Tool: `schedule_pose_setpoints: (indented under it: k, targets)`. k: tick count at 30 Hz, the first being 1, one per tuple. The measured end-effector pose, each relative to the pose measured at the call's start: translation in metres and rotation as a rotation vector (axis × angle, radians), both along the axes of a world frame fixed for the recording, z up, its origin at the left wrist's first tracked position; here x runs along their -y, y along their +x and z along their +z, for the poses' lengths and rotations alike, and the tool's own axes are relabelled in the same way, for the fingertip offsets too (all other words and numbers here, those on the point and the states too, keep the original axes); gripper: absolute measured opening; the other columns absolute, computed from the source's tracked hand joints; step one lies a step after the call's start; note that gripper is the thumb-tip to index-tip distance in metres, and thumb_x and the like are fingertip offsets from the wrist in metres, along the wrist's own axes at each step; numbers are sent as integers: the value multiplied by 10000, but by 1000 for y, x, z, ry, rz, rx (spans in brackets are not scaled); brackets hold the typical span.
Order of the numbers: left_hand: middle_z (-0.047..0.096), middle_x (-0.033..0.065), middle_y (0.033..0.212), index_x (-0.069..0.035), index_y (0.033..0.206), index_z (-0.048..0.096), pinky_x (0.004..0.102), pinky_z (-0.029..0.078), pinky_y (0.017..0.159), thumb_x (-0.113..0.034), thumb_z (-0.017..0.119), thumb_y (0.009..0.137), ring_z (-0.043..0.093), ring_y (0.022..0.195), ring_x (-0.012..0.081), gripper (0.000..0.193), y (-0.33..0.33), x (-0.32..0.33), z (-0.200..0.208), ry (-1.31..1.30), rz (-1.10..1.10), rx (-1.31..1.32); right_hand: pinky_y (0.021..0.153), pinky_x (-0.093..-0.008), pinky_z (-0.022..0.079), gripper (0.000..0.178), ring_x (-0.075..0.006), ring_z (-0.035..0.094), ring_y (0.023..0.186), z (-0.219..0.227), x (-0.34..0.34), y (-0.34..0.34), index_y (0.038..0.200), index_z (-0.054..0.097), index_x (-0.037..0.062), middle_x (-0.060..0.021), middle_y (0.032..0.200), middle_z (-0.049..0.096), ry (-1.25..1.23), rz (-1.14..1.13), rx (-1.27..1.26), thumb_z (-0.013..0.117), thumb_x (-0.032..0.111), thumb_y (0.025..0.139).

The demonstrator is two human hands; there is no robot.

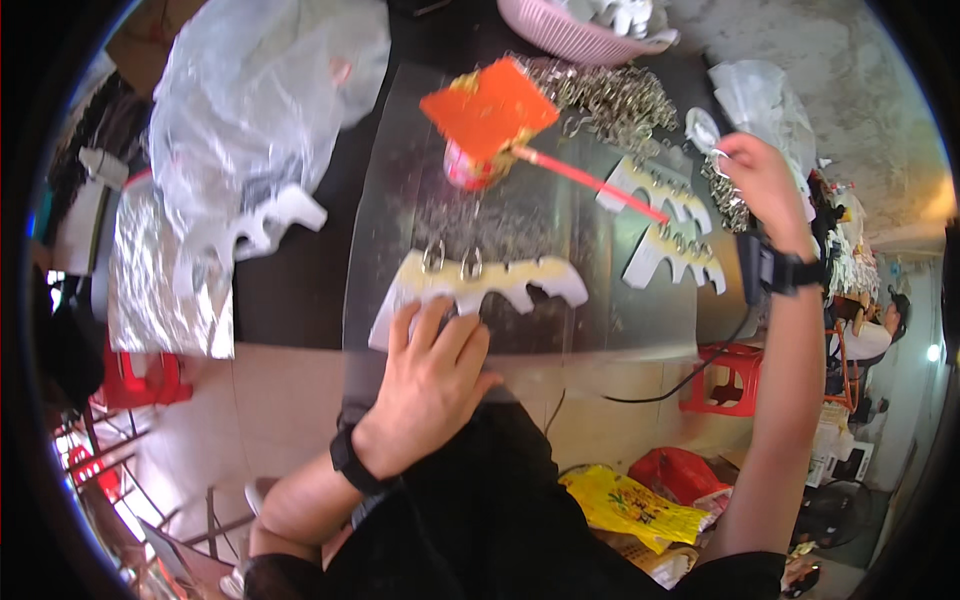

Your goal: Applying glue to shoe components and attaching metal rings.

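Observation:
My left hand [432, 365] rests its fingers on the lower edge of a white scalloped foam-like piece [425, 290]. A yellowish glossy strip runs along that piece's upper edge. Two metal rings [471, 263] stand on the strip, toward its left part. At the right, my right hand [762, 180] is raised with thumb and fingers pinched together over a pile of small metal fittings [724, 195]. What it pinches is too small to make out. Two similar white pieces [650, 260] with metal fittings along their yellowed edges lie between the hands.
An orange square [490, 105] smeared with yellow paste lies over a pink tub [470, 170], with a red stick [600, 187] beside it. Behind are a heap of metal fittings [620, 100] and a pink basket [590, 38]. Plastic bags [270, 90] cover the far left.

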State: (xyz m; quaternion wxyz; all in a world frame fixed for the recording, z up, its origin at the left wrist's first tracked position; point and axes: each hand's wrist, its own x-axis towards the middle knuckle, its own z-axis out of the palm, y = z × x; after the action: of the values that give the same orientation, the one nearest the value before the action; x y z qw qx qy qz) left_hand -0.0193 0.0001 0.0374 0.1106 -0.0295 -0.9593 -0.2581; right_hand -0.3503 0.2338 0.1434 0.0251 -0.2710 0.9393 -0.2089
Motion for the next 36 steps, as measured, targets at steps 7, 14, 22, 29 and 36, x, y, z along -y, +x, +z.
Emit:
schedule_pose_setpoints:
  k: [7,14,22,29,36]
  targets:
    - [541,128,1211,0,1078,611,466,377,977,-163,784,659,494,1157,327,482,11,1,-6,97,-3,-118,624,-206,422,145,-45,500,696,-14,-44,124,1048,603,53,32,817,580,-292,-180,390,571,88,911]
    - [539,126,1250,6,1089,611,451,408,954,-122,785,651,502,1149,345,488,26,4,-5,110,20,-134,659,-208,439,121,-53,524,715,-31,-27,181,1037,576,46,22,856,580,-384,-113,586,574,91,925]
    - [545,117,1134,-2,1137,572,450,363,988,-156,781,663,476,1162,328,541,17,-1,-7,-6,-54,-87,615,-236,445,100,-82,533,681,-5,14,221,956,576,26,-32,831,577,-238,140,345,607,6,863]
    - [522,138,1066,-6,1069,576,459,348,983,-180,768,679,480,1110,325,468,25,3,-17,-103,-4,-56,489,-333,425,163,-223,532,583,51,91,289,699,623,57,-78,760,556,-206,552,90,707,46,560]
    - [526,142,1081,-9,1057,578,452,351,975,-158,771,675,488,1092,315,452,18,-5,-8,-66,-72,-68,465,-340,408,126,-212,518,539,63,83,320,612,613,80,-54,687,539,-101,462,-62,688,71,510]
